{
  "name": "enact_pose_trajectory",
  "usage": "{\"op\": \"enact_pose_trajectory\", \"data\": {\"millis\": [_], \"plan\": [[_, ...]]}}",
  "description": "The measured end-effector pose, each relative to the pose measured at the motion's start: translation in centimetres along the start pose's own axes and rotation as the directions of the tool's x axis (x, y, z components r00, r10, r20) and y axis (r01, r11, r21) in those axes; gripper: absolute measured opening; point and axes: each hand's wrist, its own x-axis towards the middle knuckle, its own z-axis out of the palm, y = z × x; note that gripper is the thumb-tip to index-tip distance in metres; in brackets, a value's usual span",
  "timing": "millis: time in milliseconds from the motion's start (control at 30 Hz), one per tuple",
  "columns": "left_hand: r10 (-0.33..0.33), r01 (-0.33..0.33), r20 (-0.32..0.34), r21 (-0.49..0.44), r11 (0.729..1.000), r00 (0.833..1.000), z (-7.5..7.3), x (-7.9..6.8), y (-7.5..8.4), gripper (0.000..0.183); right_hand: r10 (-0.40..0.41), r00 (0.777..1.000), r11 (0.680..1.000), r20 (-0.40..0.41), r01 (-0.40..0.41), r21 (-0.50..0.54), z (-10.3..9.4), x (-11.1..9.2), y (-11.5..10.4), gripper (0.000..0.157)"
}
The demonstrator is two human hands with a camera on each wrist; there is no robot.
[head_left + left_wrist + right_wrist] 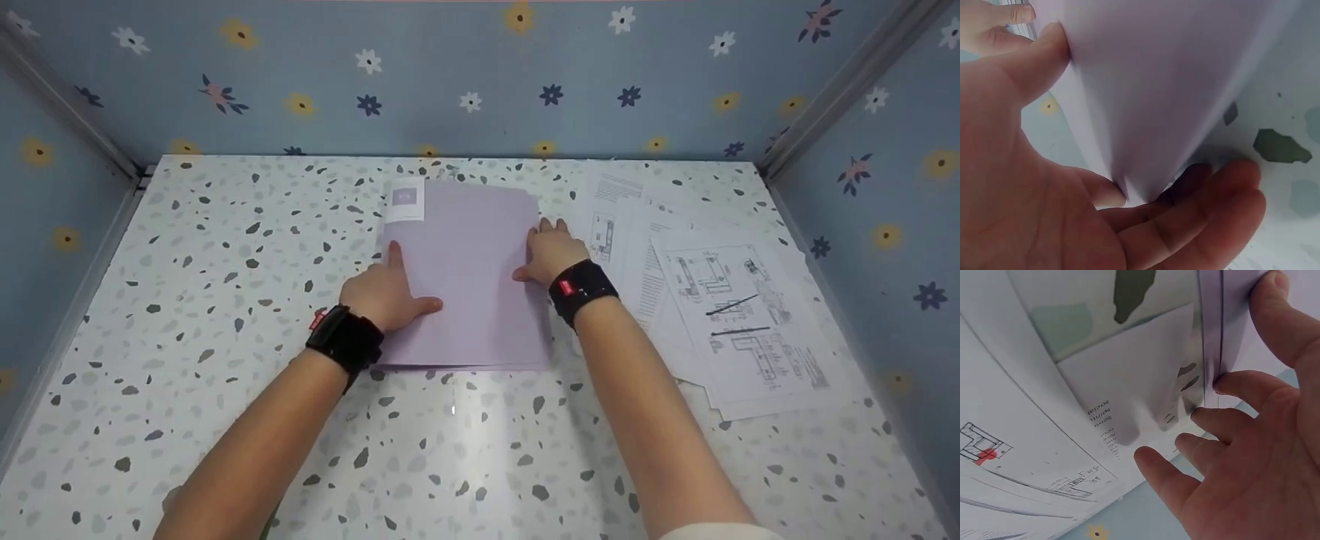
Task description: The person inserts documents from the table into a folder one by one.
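A pale purple folder [472,277] with a white label [406,199] at its upper left corner lies on the speckled table. On its left side is my left hand [379,296], thumb over the cover and index finger along the edge. In the left wrist view, the other fingers [1202,219] curl at the folder's side, so the hand grips that edge. My right hand [555,253] is at the right edge, thumb on the cover. The right wrist view shows its index fingertip at the folder's edge and the other fingers spread beside it, close over a printed sheet.
Several loose printed sheets [750,322] with technical drawings overlap on the right side of the table [225,300]. Two thin dark strokes cross the top sheet's drawings. Floral-patterned panels [480,75] enclose the back and both sides.
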Motion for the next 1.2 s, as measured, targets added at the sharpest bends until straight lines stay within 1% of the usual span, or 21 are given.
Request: {"op": "enact_pose_trajectory", "data": {"millis": [67,133,200,267,333,400,467,500,533,600,667,733,833,867,933,1033,1100,1167,1200], "plan": [[0.006,-0.006,-0.018,0.004,1.000,1.000,0.1,0.0,0.1,0.118,0.022,1.000,1.000,-0.018,-0.022,-0.006,-0.1,-0.3,-0.3,0.087],[0.019,-0.018,-0.043,0.028,0.999,0.999,0.2,-0.1,0.1,0.116,0.047,0.999,0.999,-0.023,-0.046,0.005,-0.1,-0.3,-0.5,0.085],[0.046,-0.041,-0.070,0.069,0.997,0.996,0.2,-0.3,0.2,0.113,0.069,0.997,0.998,-0.021,-0.068,0.014,-0.1,-0.2,-0.6,0.084],[0.096,-0.085,-0.086,0.122,0.989,0.992,0.5,-0.5,0.3,0.110,0.086,0.996,0.996,-0.019,-0.086,0.024,0.0,0.0,-0.6,0.082],[0.175,-0.161,-0.072,0.161,0.974,0.982,0.7,-0.8,0.7,0.109,0.098,0.995,0.994,-0.021,-0.097,0.040,0.2,0.2,-0.5,0.082],[0.267,-0.255,-0.033,0.202,0.945,0.963,1.0,-1.3,1.2,0.111,0.104,0.994,0.993,-0.025,-0.102,0.061,0.2,0.3,-0.4,0.083],[0.359,-0.354,0.020,0.227,0.907,0.933,1.4,-1.8,1.8,0.116,0.103,0.994,0.991,-0.030,-0.100,0.089,0.2,0.4,-0.2,0.086],[0.393,-0.392,0.045,0.238,0.889,0.919,1.5,-2.0,2.1,0.118,0.098,0.995,0.990,-0.034,-0.094,0.103,0.2,0.3,-0.1,0.088],[0.420,-0.423,0.067,0.249,0.871,0.905,1.8,-2.3,2.4,0.120,0.095,0.995,0.990,-0.034,-0.091,0.112,0.2,0.4,0.0,0.087],[0.454,-0.463,0.099,0.268,0.845,0.885,2.2,-2.5,2.9,0.122,0.090,0.995,0.989,-0.031,-0.085,0.124,0.2,0.5,0.1,0.082],[0.469,-0.483,0.120,0.282,0.829,0.875,2.4,-2.7,3.1,0.122,0.083,0.996,0.988,-0.023,-0.079,0.135,0.3,0.7,0.2,0.077],[0.477,-0.492,0.126,0.296,0.819,0.870,2.5,-2.7,3.2,0.121,0.080,0.997,0.987,-0.011,-0.078,0.140,0.3,0.9,0.3,0.076],[0.495,-0.504,0.112,0.309,0.807,0.862,2.6,-2.8,3.2,0.116,0.070,0.998,0.987,0.008,-0.071,0.145,0.3,0.9,0.4,0.089],[0.499,-0.505,0.102,0.307,0.807,0.860,2.6,-2.9,3.3,0.115,0.061,0.998,0.988,0.014,-0.062,0.142,0.2,0.8,0.4,0.091],[0.502,-0.501,0.083,0.310,0.808,0.861,2.6,-3.1,3.3,0.112,0.044,0.998,0.988,0.036,-0.048,0.144,0.1,0.8,0.6,0.090],[0.501,-0.495,0.066,0.309,0.812,0.863,2.7,-3.5,3.4,0.108,0.005,0.998,0.990,0.061,-0.014,0.142,-0.3,0.7,1.0,0.070],[0.505,-0.495,0.054,0.308,0.812,0.862,2.9,-3.7,3.5,0.105,-0.021,0.997,0.994,0.068,0.013,0.111,-0.4,0.6,1.4,0.054],[0.508,-0.495,0.042,0.305,0.813,0.860,3.1,-3.9,3.5,0.102,-0.049,0.997,0.995,0.066,0.043,0.086,-0.5,0.5,1.8,0.047],[0.510,-0.494,0.032,0.305,0.814,0.860,3.2,-4.0,3.5,0.100,-0.062,0.996,0.996,0.066,0.057,0.075,-0.4,0.5,1.9,0.048]]}}
